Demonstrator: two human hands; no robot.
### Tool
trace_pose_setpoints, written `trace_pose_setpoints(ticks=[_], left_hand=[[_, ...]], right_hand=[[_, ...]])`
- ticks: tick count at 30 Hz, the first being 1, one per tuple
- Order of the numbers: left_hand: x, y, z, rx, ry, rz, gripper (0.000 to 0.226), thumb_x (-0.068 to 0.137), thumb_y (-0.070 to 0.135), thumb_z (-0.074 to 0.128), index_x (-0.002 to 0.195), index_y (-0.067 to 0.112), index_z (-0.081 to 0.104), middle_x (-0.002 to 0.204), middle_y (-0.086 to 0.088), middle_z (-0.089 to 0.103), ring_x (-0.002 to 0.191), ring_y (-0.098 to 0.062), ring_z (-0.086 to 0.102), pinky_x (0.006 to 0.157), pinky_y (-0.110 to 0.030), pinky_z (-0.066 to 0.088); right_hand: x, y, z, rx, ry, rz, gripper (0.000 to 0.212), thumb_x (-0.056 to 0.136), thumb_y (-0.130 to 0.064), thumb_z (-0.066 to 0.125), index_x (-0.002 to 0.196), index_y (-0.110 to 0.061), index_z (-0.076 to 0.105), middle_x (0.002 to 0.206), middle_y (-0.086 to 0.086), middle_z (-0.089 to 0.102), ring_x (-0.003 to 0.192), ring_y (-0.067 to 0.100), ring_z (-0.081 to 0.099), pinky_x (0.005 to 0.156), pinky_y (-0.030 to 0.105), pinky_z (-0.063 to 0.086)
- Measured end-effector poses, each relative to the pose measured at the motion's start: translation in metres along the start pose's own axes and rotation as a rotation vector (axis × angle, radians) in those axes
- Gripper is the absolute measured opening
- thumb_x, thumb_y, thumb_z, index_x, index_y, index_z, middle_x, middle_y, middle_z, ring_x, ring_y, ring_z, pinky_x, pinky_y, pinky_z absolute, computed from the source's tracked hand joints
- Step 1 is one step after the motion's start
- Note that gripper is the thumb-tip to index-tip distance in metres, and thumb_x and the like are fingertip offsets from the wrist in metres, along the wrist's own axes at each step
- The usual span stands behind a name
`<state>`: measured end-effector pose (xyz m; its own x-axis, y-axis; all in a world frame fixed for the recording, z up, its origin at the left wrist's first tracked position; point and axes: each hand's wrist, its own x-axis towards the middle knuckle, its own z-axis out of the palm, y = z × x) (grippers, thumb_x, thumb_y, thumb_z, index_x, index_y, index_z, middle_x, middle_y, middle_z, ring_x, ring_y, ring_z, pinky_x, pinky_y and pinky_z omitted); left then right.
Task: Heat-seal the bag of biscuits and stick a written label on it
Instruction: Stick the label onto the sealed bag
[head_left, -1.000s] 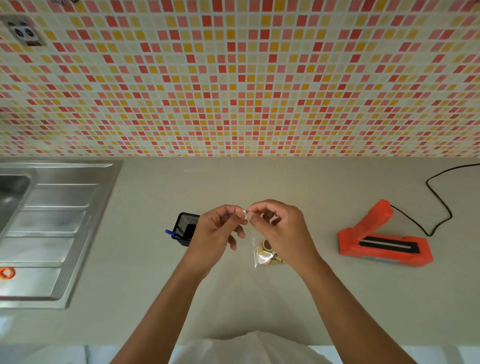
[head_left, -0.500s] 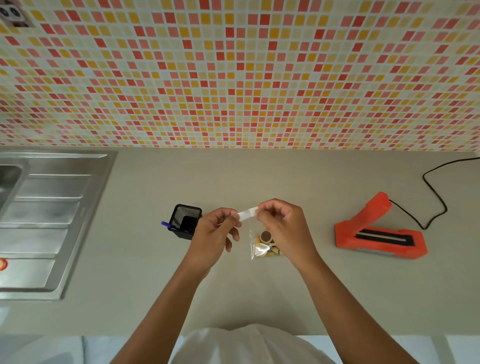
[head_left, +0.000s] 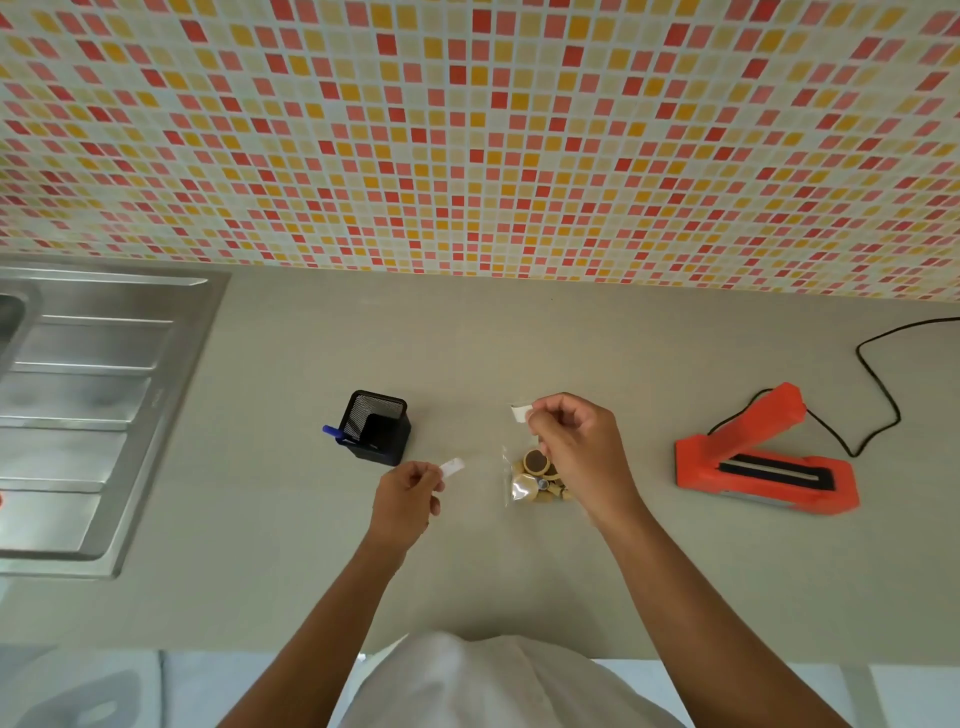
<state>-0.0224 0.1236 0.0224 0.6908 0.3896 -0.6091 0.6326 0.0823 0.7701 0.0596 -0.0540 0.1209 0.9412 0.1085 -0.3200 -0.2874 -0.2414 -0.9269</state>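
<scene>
Head-worn view, down over countertop (head_left: 519, 571)

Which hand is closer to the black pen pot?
Left. The left hand is just below the pen pot; the right hand is further away, over the biscuit bag.

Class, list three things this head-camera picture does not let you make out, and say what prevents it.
1. Any writing on the white strip in the right hand: too small.
2. The bag of biscuits' right side: hidden by that hand.
3. The sink: cut off by the left edge.
4. Which strip is label or backing, as with the left hand's piece: unclear.
</scene>
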Motion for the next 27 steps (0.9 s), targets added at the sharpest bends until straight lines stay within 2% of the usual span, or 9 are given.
trace_pose_setpoints(ticks=[4,7,11,13,16,20,27], left_hand=[[0.021,-0.024,-0.012,0.108,0.119,-0.061,0.019,0.094,0.012,0.055,0.08,0.006,0.067,0.074,-0.007,0.065,0.051,-0.017,0.053,0.045,-0.023,0.037],[0.036,-0.034,-0.022,0.146,0.215,-0.117,0.024,0.089,0.019,0.06,0.067,0.01,0.065,0.062,-0.007,0.061,0.053,-0.021,0.049,0.048,-0.024,0.037],[0.051,-0.037,-0.032,0.272,0.296,-0.156,0.039,0.089,0.022,0.057,0.052,0.015,0.049,0.053,-0.001,0.047,0.054,-0.022,0.043,0.05,-0.024,0.032],[0.055,-0.037,-0.036,0.344,0.313,-0.154,0.038,0.089,0.028,0.058,0.054,0.016,0.051,0.056,-0.002,0.051,0.055,-0.022,0.047,0.05,-0.024,0.034],[0.058,-0.036,-0.039,0.486,0.335,-0.117,0.024,0.088,0.029,0.055,0.072,0.013,0.063,0.067,-0.005,0.06,0.068,-0.028,0.057,0.057,-0.027,0.039],[0.058,-0.035,-0.039,0.636,0.366,-0.065,0.022,0.09,0.028,0.051,0.084,0.011,0.065,0.072,-0.003,0.056,0.068,-0.026,0.052,0.063,-0.028,0.04],[0.062,-0.034,-0.037,0.642,0.378,-0.074,0.025,0.092,0.027,0.051,0.087,0.008,0.067,0.075,-0.006,0.059,0.068,-0.026,0.053,0.064,-0.03,0.042]], right_hand=[[0.005,0.004,0.012,-0.012,-0.025,0.02,0.007,0.086,-0.01,0.067,0.081,-0.008,0.071,0.055,-0.01,0.054,0.049,0.01,0.046,0.054,0.024,0.04],[0.007,0.008,0.022,-0.017,-0.051,0.027,0.007,0.086,-0.009,0.067,0.081,-0.008,0.071,0.058,-0.005,0.055,0.053,0.016,0.045,0.057,0.028,0.04],[0.008,0.013,0.032,-0.032,-0.095,0.043,0.009,0.086,-0.012,0.067,0.077,-0.012,0.07,0.064,0.003,0.057,0.059,0.02,0.047,0.062,0.033,0.041],[0.01,0.014,0.035,-0.04,-0.105,0.042,0.009,0.086,-0.012,0.067,0.077,-0.012,0.07,0.065,0.004,0.057,0.06,0.02,0.047,0.063,0.032,0.041],[0.013,0.014,0.037,-0.049,-0.108,0.048,0.01,0.086,-0.012,0.067,0.077,-0.014,0.07,0.066,0.005,0.058,0.06,0.02,0.048,0.063,0.032,0.042],[0.019,0.015,0.039,-0.055,-0.103,0.051,0.011,0.086,-0.011,0.067,0.076,-0.015,0.07,0.065,0.003,0.058,0.059,0.019,0.048,0.063,0.032,0.042],[0.018,0.017,0.04,-0.075,-0.122,0.042,0.01,0.087,-0.011,0.066,0.078,-0.013,0.07,0.067,0.006,0.059,0.059,0.019,0.049,0.062,0.029,0.041]])
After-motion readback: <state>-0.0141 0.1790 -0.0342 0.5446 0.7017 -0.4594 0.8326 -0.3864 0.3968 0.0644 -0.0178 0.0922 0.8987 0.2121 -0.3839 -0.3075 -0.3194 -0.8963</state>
